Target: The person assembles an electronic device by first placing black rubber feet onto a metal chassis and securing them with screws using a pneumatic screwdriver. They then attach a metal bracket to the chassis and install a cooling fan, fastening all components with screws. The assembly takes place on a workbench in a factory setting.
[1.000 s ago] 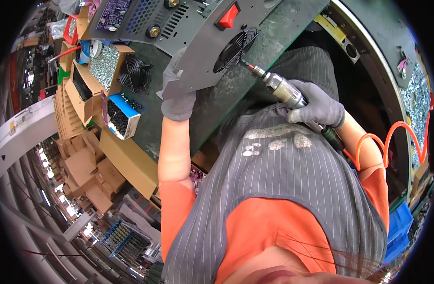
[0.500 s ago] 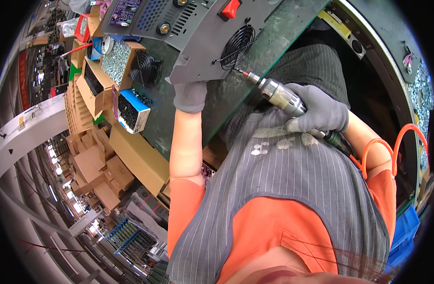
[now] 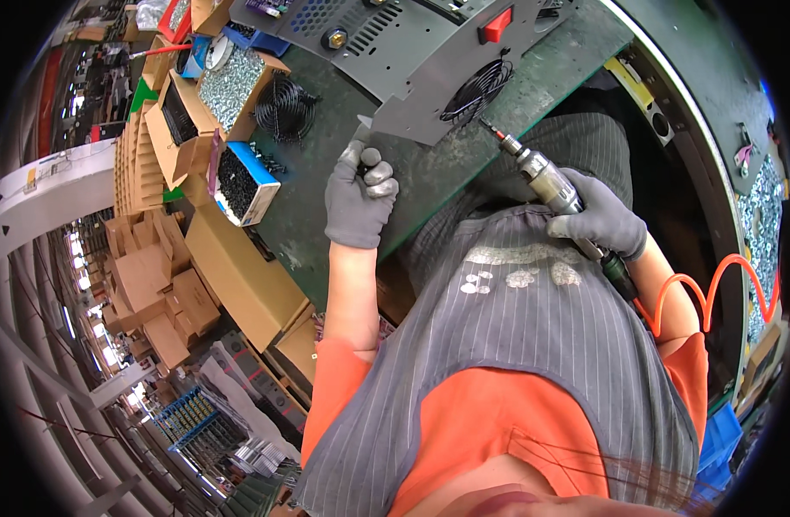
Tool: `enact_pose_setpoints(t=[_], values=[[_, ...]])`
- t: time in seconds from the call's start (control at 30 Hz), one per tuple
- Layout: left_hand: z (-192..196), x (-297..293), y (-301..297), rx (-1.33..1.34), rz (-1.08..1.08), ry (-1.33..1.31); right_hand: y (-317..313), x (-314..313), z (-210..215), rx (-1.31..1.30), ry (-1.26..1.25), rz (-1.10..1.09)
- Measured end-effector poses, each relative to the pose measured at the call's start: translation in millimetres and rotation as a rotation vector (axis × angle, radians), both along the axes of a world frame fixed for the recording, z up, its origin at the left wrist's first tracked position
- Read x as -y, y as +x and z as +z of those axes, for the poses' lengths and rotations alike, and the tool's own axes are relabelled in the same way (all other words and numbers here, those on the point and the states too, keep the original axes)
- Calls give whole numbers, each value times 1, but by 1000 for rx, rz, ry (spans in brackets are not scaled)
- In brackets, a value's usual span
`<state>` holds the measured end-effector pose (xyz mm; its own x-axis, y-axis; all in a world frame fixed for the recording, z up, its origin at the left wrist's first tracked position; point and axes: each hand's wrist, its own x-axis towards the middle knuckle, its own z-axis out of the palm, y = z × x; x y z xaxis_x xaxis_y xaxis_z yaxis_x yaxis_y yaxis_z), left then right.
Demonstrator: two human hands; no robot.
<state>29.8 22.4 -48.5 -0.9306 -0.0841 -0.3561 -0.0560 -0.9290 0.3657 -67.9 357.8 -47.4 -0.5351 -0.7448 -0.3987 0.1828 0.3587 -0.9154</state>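
A dark grey metal panel [image 3: 412, 65] with a round fan grille [image 3: 475, 89] and a red rocker switch [image 3: 495, 24] lies on the green workbench [image 3: 343, 181]. My left hand [image 3: 359, 200], in a grey glove, pinches the panel's near corner. My right hand [image 3: 600, 222], also gloved, is wrapped around a metal pneumatic screwdriver [image 3: 546, 183]. Its red-tipped bit [image 3: 491, 129] points at the panel edge just below the fan grille, a little short of it. An orange coiled air hose [image 3: 714, 293] trails from the tool's rear.
A loose black fan guard [image 3: 284, 108] lies on the bench. Beside it stand a cardboard box of silver screws [image 3: 231, 82] and a blue box of black screws [image 3: 240, 183]. Flat brown cartons [image 3: 231, 276] pile up at the left, below bench level. Another tray of screws [image 3: 761, 224] sits far right.
The view has shifted so the panel and hands sit more to the right and higher. The screwdriver tip has drawn back slightly from the fan grille. My left hand keeps its hold on the panel corner.
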Motion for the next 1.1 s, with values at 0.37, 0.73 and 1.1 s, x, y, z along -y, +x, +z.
enact_pose_setpoints(t=[0.37,0.73,1.1], values=[[0,-21,24,29,-36,-334,13,5,48,102,-84,157],[31,-77,10,130,40,-818,25,20,60,46,-142,282],[37,-87,12,29,28,-831,31,7,52,65,-171,269]])
